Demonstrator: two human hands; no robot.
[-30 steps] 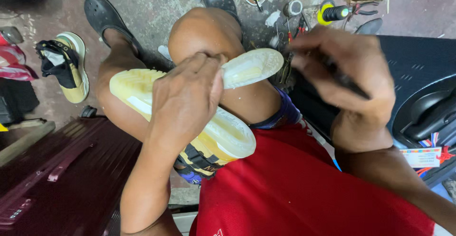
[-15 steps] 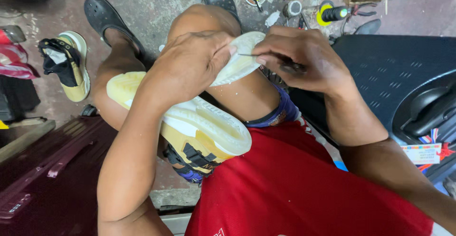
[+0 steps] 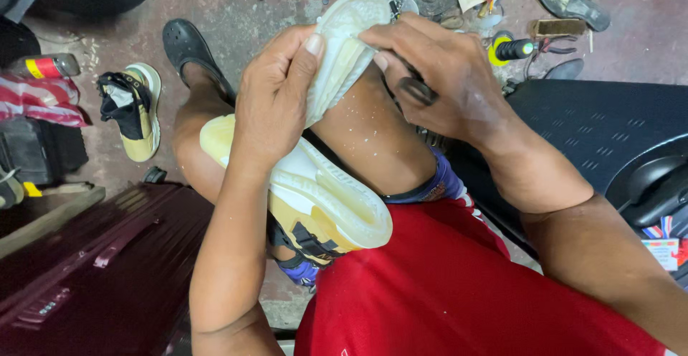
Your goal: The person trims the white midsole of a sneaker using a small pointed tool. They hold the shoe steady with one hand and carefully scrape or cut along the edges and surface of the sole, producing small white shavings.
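Sole [image 3: 342, 48] is half peeled off the shoe [image 3: 322, 213], left hand [image 3: 276, 102] gripping it, right hand [image 3: 437, 77] clamped on a tool [image 3: 416, 89].

The bare concrete floor [image 3: 215, 5] is stained and gritty. On it, at the left, lies a yellow and black shoe [image 3: 136, 112] on its side, near a black clog [image 3: 188, 48] worn on a foot. A spray can [image 3: 46, 66] lies at the far left above a striped cloth [image 3: 39, 102]. A dark red suitcase [image 3: 100, 270] rests at the lower left. At the top right lie a black sole [image 3: 573, 3], a brush [image 3: 557, 28] and a yellow and black tool [image 3: 512, 48].
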